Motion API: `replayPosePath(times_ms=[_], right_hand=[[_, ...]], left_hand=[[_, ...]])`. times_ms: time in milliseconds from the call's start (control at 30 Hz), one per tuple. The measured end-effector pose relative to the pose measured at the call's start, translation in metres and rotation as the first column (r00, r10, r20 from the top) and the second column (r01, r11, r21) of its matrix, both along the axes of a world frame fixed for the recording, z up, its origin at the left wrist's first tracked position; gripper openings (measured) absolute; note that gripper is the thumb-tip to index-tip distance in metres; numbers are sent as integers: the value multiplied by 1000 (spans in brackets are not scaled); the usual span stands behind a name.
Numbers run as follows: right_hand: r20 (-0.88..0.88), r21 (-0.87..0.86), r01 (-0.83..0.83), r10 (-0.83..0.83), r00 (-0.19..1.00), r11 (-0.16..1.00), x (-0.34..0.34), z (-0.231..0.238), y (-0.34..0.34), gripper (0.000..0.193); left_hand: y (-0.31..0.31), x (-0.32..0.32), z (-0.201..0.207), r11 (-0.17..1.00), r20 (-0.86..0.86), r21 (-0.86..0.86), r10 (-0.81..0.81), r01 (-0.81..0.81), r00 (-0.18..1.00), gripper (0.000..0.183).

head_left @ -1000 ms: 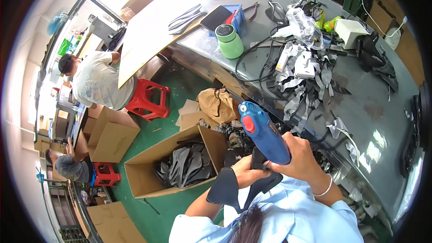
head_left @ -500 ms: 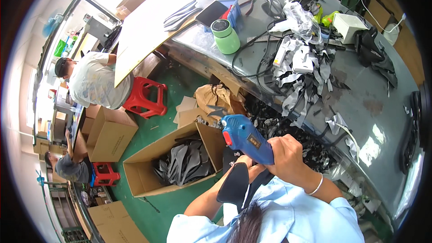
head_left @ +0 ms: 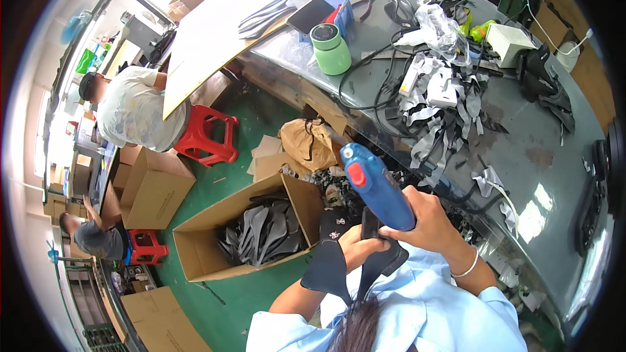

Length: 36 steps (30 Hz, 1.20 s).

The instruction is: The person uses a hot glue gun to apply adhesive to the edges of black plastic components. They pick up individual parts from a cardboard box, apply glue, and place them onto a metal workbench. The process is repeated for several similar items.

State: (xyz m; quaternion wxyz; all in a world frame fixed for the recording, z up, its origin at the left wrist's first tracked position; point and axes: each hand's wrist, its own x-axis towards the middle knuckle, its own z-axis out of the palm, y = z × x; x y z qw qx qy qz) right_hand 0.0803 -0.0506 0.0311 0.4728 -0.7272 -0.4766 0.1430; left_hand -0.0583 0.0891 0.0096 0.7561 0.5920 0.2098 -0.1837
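My right hand [head_left: 427, 223] is wrapped round the handle of blue electric scissors [head_left: 383, 189], holding them up in front of my chest. Their blade end points away and is blurred in this view. My left hand [head_left: 357, 246] grips a floppy black shaped piece [head_left: 326, 270] that looks like padded fabric. Flaps of this piece hang down on both sides of the fingers, and a narrow end sticks up beside the scissors' handle. Just beyond my left hand stands an open cardboard box [head_left: 222, 272] with several similar black pieces [head_left: 264, 227] heaped inside.
A grey worktable [head_left: 554, 176] curves along the right, bearing grey scraps [head_left: 424, 120], cables, a green flask [head_left: 330, 51], a blue bin [head_left: 343, 16] and pliers [head_left: 367, 6]. Dark offcuts lie below its edge. Two people sit on red stools [head_left: 207, 135] at the left.
The electric scissors have swung right and slightly up, showing more of their red button. My left hand has shifted a little with the black piece, whose narrow end now stands up.
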Motion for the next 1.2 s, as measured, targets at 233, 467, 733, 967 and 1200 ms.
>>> replayPosePath(times_ms=[233, 467, 733, 967, 1200], right_hand=[[62, 16, -139, 138, 988, 990, 12, -11, 2, 45], [480, 44, -135, 98, 872, 990, -10, -16, 10, 37], [129, 88, 154, -164, 978, 984, -23, -32, 20, 36], [24, 47, 102, -103, 994, 994, -10, -24, 13, 38], [-14, 42, -21, 21, 1000, 999, 2, -18, 16, 40]], left_hand=[[3, -3, 4, 984, -225, 137, -77, 110, 971, 33], [3, -5, -24, 918, 85, 388, -119, 77, 989, 30], [4, 1, 3, 950, -51, 295, -95, 106, 994, 22], [1, -5, -11, 995, -76, -16, 96, -97, 993, 26], [6, -9, -18, 995, -141, 91, -35, 49, 989, 27]])
